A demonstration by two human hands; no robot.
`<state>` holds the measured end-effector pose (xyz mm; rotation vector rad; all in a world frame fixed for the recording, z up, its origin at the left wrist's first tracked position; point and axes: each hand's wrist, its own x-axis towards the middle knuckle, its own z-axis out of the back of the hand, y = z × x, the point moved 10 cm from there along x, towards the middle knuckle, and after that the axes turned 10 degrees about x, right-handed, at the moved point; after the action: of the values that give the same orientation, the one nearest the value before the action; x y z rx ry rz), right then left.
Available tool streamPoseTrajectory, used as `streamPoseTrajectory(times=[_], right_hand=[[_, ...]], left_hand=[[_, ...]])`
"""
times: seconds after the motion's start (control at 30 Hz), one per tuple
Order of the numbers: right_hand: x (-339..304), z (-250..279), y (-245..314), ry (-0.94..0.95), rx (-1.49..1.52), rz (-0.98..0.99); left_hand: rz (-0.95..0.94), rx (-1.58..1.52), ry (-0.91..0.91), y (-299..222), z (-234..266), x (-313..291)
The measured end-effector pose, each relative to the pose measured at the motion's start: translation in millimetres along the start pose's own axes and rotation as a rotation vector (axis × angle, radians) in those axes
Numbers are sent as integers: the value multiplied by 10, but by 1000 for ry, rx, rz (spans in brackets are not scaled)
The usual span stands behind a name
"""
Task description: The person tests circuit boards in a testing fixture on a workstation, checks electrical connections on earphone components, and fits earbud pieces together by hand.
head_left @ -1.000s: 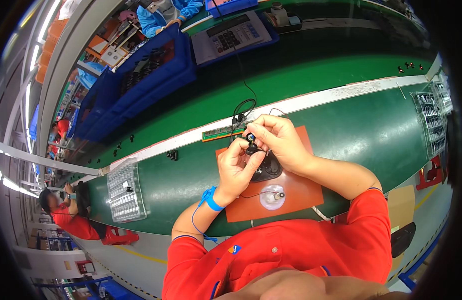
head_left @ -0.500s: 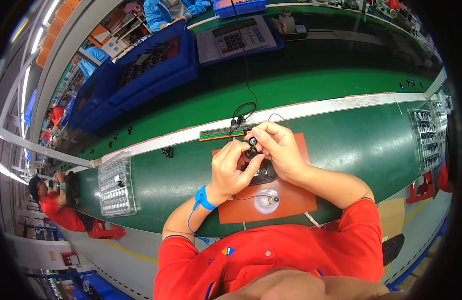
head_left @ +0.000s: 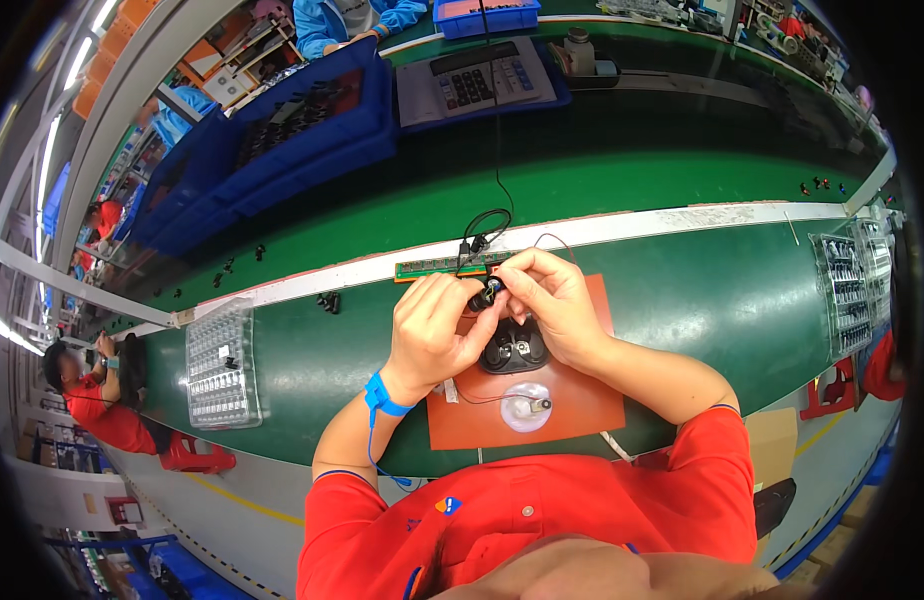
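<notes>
My left hand [head_left: 430, 328] pinches a small black earbud-like part [head_left: 485, 294] between thumb and fingers. Thin light wires seem to show in its hollow end. From the other side, my right hand [head_left: 556, 308] grips the upper end with closed fingertips, so much of the part is hidden. Just below the hands lies a black case with two rounded hollows [head_left: 514, 347], on an orange mat [head_left: 582, 405]. A blue strap with a cord [head_left: 386, 394] circles my left wrist.
A round clear-white dish [head_left: 523, 408] with a small metal-tipped piece sits on the mat. Behind my hands are a green circuit strip [head_left: 427, 268] and a looped black cable [head_left: 489, 222]. Clear trays stand left [head_left: 220, 370] and right [head_left: 844, 295]; blue bins [head_left: 312, 140] lie beyond.
My hands have tilted the black part, and its hollow end is turned differently. My left hand has shifted left, uncovering more of the black case. The whole view has shifted slightly.
</notes>
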<state>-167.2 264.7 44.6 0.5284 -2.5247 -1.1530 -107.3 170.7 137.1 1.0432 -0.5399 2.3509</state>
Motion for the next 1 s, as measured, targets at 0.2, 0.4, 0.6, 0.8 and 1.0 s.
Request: streamPoseTrajectory(times=[0.2, 0.4, 0.6, 0.8, 1.0], right_hand=[[12, -35, -64, 45, 28, -39], [19, -71, -79, 83, 23, -53], [29, -102, -65, 94, 20, -36], [17, -87, -105, 107, 6, -40], [29, -82, -120, 111, 83, -37]], left_hand=[[86, -19, 27, 79, 55, 25], [99, -38, 45, 115, 33, 16], [197, -140, 53, 185, 22, -2], [314, -279, 119, 246, -38, -23], [441, -395, 179, 380, -154, -116]])
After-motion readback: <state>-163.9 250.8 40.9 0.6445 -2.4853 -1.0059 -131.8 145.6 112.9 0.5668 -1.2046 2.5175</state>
